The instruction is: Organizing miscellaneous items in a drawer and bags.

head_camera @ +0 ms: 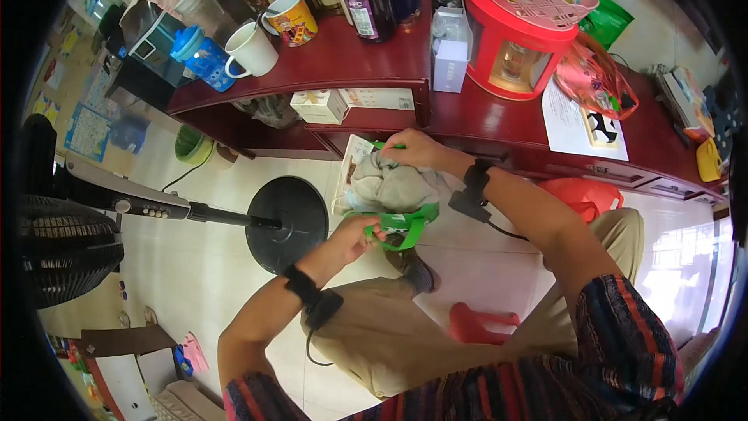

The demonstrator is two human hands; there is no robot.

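Between my hands hangs or stands a green-handled bag [403,221] stuffed with grey cloth [392,182]; I cannot tell whether its bottom rests on the floor. My left hand [354,240] grips the near side of the bag by its green strap, which loops down below the fingers. At the far side, my right hand [410,149] pinches the other green strap above the cloth. A white printed panel [350,164] shows along the left of the cloth. Black bands with small devices circle both wrists.
A standing fan's round black base [287,225] lies left of the bag. Beyond is a dark red wooden cabinet [374,64] bearing mugs, bottles and a red round container [520,41]. A red plastic bag [584,197] sits on the floor at right, and a red object [479,324] between my legs.
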